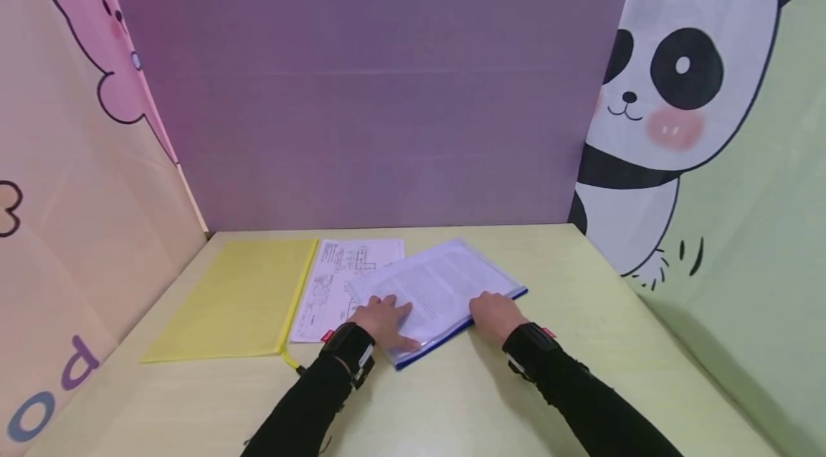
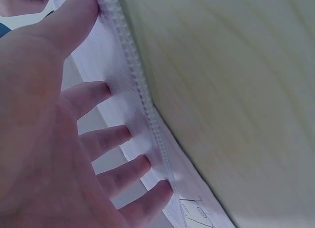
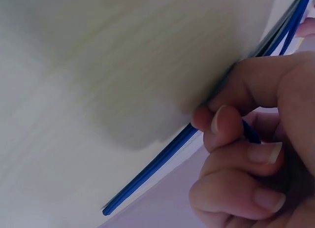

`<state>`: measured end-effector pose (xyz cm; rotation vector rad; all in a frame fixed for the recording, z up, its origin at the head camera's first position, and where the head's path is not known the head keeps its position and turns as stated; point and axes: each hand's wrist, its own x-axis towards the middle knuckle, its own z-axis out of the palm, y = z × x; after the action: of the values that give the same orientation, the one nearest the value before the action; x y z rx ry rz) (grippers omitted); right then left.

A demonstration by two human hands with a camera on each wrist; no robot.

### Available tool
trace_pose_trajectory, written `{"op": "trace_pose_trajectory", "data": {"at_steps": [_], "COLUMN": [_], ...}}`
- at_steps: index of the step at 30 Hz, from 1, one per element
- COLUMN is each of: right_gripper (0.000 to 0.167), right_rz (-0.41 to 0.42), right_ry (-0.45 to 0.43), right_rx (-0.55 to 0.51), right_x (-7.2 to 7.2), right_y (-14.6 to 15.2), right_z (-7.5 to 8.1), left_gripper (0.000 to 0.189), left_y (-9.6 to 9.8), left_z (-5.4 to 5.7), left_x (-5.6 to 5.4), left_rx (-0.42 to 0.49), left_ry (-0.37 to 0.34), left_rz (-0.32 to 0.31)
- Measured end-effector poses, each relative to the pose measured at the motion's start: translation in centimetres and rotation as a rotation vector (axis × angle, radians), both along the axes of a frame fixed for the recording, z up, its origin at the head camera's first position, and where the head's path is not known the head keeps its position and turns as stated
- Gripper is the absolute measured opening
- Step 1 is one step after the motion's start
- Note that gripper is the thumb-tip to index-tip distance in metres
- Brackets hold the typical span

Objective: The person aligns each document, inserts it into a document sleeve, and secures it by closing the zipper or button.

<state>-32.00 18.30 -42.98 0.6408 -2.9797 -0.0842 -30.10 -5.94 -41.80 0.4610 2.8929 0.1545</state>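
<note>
A clear document pouch [image 1: 445, 285] with a blue zip edge [image 3: 157, 166] and a printed sheet inside lies slantwise on the table. Spread across its left part is my left hand [image 1: 381, 321], fingers extended, thumb by the blue edge. In the left wrist view those fingertips [image 2: 120, 133] press close to the pouch's ribbed side seam. My right hand [image 1: 495, 317] pinches the blue edge near its right half, the other fingers curled. A printed sheet of diagrams [image 1: 335, 278] lies partly beneath the pouch, its right side covered.
On the left of the table [image 1: 581, 371] lies a flat yellow zip pouch [image 1: 235, 299], its zip cord hanging toward the front. A purple panel [image 1: 387, 84] stands behind the table, with a panda-printed sheet [image 1: 697, 120] at the right.
</note>
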Motion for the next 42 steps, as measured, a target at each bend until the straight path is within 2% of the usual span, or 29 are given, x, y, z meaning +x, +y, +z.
{"op": "trace_pose_trajectory", "data": {"at_steps": [10, 21, 31, 42], "right_gripper": [0.009, 0.009, 0.008, 0.008], "right_rz": [-0.039, -0.033, -0.049, -0.051], "right_ry": [-0.053, -0.06, -0.104, -0.113], "right_rx": [0.013, 0.019, 0.008, 0.008], "right_x": [0.2, 0.2, 0.2, 0.5], "right_y": [-0.5, -0.8, -0.9, -1.6], "right_z": [0.2, -0.1, 0.1, 0.0], "left_gripper": [0.082, 0.084, 0.084, 0.085], "left_y": [0.1, -0.1, 0.1, 0.0], "left_z": [0.0, -0.2, 0.3, -0.6], "left_x": [0.1, 0.2, 0.1, -0.4], "left_rx": [0.003, 0.002, -0.03, -0.018], "left_ry": [0.01, 0.002, 0.013, 0.013], "left_rz": [0.002, 0.016, -0.002, -0.005]}}
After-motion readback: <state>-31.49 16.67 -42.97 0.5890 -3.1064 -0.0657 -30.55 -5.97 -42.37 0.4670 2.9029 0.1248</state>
